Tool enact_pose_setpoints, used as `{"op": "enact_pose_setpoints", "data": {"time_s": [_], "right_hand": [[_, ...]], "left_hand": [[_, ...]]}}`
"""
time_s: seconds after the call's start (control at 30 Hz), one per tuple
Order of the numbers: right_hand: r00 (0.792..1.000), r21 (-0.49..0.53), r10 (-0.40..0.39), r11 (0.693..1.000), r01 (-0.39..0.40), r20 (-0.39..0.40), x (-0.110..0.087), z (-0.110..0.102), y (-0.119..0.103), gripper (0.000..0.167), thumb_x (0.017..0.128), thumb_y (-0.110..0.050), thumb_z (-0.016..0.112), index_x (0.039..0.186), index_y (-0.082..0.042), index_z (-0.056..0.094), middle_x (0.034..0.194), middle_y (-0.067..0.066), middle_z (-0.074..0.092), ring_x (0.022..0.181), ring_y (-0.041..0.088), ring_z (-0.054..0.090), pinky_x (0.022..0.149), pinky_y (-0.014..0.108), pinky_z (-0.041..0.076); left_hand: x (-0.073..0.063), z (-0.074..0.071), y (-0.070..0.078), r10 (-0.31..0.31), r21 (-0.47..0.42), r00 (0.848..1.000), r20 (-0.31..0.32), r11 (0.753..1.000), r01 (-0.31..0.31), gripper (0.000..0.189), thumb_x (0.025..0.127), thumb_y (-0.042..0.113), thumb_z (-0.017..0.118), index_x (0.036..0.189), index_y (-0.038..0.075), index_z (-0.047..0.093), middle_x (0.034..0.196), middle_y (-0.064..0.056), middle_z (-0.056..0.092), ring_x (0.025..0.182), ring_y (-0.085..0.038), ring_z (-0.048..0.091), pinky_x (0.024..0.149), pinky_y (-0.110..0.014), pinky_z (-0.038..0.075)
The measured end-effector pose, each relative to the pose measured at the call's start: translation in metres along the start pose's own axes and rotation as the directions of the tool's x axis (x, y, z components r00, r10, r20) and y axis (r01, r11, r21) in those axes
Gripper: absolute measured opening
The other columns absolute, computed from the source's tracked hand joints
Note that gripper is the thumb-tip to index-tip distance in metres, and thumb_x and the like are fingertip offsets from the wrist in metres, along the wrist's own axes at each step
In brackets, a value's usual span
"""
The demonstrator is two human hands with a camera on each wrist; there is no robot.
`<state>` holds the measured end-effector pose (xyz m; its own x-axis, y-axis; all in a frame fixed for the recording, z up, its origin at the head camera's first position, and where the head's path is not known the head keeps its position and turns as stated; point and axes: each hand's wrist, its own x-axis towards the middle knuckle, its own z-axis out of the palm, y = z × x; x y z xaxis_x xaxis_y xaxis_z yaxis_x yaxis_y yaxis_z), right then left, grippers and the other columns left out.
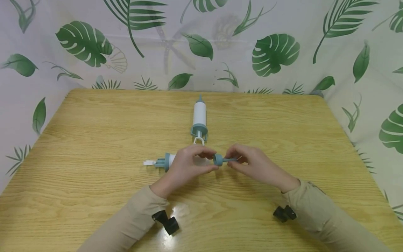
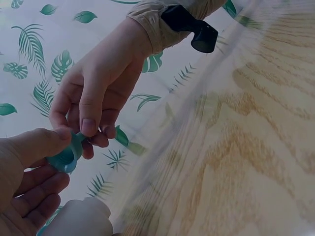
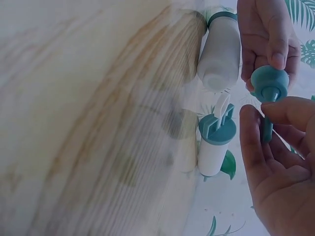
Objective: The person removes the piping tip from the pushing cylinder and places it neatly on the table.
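Observation:
A teal nozzle cap (image 1: 218,160) with a wide cup and a thin spout is held level between the two hands. My left hand (image 1: 185,162) pinches the cup with thumb and fingertips; in the left wrist view its thumb presses the rim of the nozzle cap (image 2: 74,153). My right hand (image 1: 253,162) grips the spout between thumb and fingers. Beneath the left hand lies a large white syringe barrel (image 3: 220,51) with a teal collar, partly hidden by that hand in the head view. Its bare front end shows in the right wrist view.
A second white syringe (image 1: 199,114), with teal nozzle and collar, lies beyond the hands, its white plunger ring toward them. Both rest on a wooden table (image 1: 94,133). A leaf-printed cloth (image 1: 233,42) hangs behind. Black wrist mounts (image 1: 167,222) hang from both sleeves.

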<state>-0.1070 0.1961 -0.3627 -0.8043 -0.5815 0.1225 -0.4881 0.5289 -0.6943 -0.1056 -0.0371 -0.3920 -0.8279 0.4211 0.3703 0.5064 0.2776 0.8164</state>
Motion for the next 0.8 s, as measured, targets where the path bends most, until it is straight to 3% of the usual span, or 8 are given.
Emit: {"op": "enact_pose_setpoints", "data": {"time_s": [0.3,0.57,0.8], "right_hand": [[0.998,-0.034,-0.046,0.998,0.045,-0.042,-0.002,-0.0013,0.0022,0.015,0.088,-0.007,0.069,0.1,-0.015,0.069,0.096,-0.008,0.061,0.081,0.007,0.058,0.069,0.029,0.052],[0.996,-0.019,-0.055,0.998,0.054,-0.076,-0.0018,-0.0009,0.0027,0.015,0.085,-0.008,0.07,0.1,-0.012,0.07,0.092,-0.007,0.064,0.082,0.007,0.06,0.077,0.03,0.054],[0.995,0.048,-0.042,0.998,0.047,-0.093,-0.0017,0.0002,0.0031,0.017,0.083,-0.003,0.071,0.099,-0.008,0.069,0.093,-0.003,0.066,0.082,0.011,0.062,0.076,0.028,0.054]], "left_hand": [[0.0007,0.0006,0.0002,-0.004,0.003,1.0,0.012,1.0,0.004,0.032,0.077,0.02,0.082,0.106,0.011,0.072,0.097,0.006,0.069,0.09,-0.006,0.061,0.079,-0.025,0.051],[0.0012,0.0011,0.0005,-0.038,0.014,0.999,0.021,0.999,0.038,0.032,0.076,0.021,0.082,0.105,0.013,0.072,0.097,0.009,0.069,0.09,-0.003,0.06,0.08,-0.024,0.051],[0.0015,0.0018,0.0009,-0.041,0.024,0.999,0.019,0.999,0.04,0.032,0.075,0.022,0.083,0.105,0.014,0.073,0.095,0.01,0.069,0.089,-0.002,0.06,0.079,-0.023,0.051]]}}
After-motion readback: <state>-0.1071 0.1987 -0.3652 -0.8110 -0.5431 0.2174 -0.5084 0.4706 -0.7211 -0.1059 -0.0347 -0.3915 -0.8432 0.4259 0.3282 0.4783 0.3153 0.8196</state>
